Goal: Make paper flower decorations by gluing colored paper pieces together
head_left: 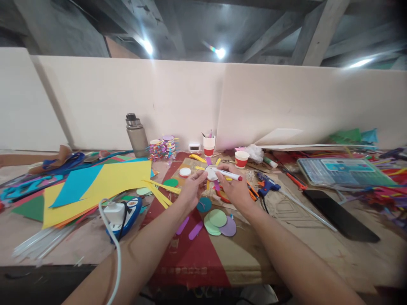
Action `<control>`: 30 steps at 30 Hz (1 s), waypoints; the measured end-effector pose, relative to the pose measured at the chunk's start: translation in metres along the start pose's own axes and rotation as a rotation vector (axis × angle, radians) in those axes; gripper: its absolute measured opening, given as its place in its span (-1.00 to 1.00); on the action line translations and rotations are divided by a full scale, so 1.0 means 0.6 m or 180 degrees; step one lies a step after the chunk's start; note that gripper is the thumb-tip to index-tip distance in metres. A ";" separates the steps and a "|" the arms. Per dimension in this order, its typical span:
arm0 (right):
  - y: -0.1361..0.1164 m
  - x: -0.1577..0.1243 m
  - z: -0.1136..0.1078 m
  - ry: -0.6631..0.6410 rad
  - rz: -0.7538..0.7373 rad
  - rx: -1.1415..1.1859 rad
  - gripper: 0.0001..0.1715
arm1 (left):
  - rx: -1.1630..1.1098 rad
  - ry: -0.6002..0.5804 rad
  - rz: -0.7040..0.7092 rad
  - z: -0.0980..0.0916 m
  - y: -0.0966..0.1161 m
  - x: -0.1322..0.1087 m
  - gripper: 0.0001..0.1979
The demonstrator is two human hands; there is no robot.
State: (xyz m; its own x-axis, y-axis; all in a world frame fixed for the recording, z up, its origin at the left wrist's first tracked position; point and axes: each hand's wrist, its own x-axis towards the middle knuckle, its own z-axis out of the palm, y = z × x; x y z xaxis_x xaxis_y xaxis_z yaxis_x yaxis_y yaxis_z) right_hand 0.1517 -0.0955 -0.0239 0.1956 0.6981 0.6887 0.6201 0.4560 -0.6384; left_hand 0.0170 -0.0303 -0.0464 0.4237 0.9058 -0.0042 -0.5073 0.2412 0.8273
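Observation:
My left hand (pixel 193 186) pinches the left edge of a small white disc (pixel 210 172), over the middle of the work area. Purple and yellow strips (pixel 208 161) stick out around the disc. In my right hand (pixel 234 189) is a white marker (pixel 227 173) with a red end, lying across the disc; its tip is too small to make out. Below my hands are green and purple paper circles (pixel 218 217), a teal circle (pixel 204 204) and purple strips (pixel 195 230). Yellow strips (pixel 159 192) lie left of my left hand.
A blue glue gun (pixel 267 184) and a black phone (pixel 340 216) lie to the right, near a plastic case (pixel 345 171). Paper cups (pixel 242 159) and a bottle (pixel 136 134) stand at the back. Coloured sheets (pixel 117 182) and a corded power strip (pixel 129 216) are left.

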 end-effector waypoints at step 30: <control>0.003 0.001 -0.001 -0.0082 -0.0241 -0.0310 -0.76 | 0.0159 0.0079 -0.0017 0.014 0.001 -0.009 -0.61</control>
State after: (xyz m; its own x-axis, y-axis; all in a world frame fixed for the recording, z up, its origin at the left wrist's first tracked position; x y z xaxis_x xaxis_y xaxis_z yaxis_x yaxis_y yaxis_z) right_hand 0.1531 -0.0944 -0.0243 0.1264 0.6783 0.7239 0.7034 0.4533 -0.5476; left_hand 0.0206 -0.0379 -0.0411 0.4072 0.9131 -0.0220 -0.4667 0.2287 0.8543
